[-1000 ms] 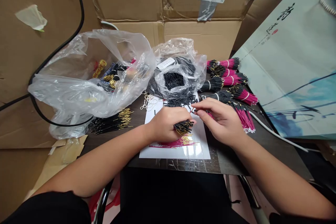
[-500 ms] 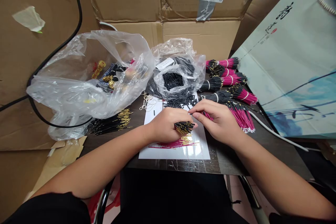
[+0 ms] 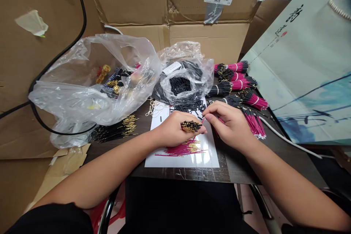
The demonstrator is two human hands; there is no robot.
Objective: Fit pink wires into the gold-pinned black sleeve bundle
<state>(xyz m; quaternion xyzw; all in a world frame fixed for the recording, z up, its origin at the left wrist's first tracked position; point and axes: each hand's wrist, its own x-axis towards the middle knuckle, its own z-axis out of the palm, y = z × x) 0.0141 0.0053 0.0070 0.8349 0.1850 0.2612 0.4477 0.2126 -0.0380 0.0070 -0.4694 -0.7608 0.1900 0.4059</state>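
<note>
My left hand (image 3: 171,128) is closed around a bundle of wires (image 3: 191,126), whose gold terminal ends and black sleeves point toward me. Just to its right, my right hand (image 3: 231,124) pinches a thin red wire (image 3: 203,120) between thumb and forefinger. Under the left hand, loose red wires with gold ends (image 3: 182,148) lie across a white sheet (image 3: 175,161). Short black sleeves (image 3: 184,107) are scattered at the sheet's far edge, in front of an opened plastic bag of black sleeves (image 3: 179,85).
A large clear plastic bag (image 3: 109,106) stands at the left, beside black wires with gold tips (image 3: 115,129). Banded red and black wire bundles (image 3: 238,82) lie at the right, near a pale paper bag (image 3: 309,80). Cream rubber bands (image 3: 156,106) rest behind the sheet.
My right hand has shifted slightly right, and a red wire now shows at its fingertips. The left hand has turned a little, exposing more of the bundle's ends and the red wires beneath.
</note>
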